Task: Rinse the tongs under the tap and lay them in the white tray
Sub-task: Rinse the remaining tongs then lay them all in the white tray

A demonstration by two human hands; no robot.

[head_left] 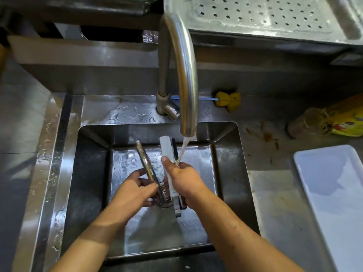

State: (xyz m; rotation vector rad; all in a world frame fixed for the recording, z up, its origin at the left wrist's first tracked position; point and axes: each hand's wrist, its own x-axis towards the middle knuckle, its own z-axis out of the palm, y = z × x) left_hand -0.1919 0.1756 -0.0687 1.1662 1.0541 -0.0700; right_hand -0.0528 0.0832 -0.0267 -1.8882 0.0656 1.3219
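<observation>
Both hands hold the tongs over the middle of the steel sink, directly under the curved tap. The left hand grips the metal arm, which angles up toward 11 o'clock; the right hand is closed around the pale, flat-tipped arm, which points to 12 o'clock, thumb pressed along its face. The tongs are spread open, hinge end nearest the person at 6 o'clock. The water stream is running and lands just at the right hand's fingers and the edge of the pale arm. So the rinse looks to be under way, not finished: the metal arm sits left of the stream. The white tray lies on the counter at 3 o'clock, well apart from the sink, with nothing visible in it; laying the tongs there remains to be done.
</observation>
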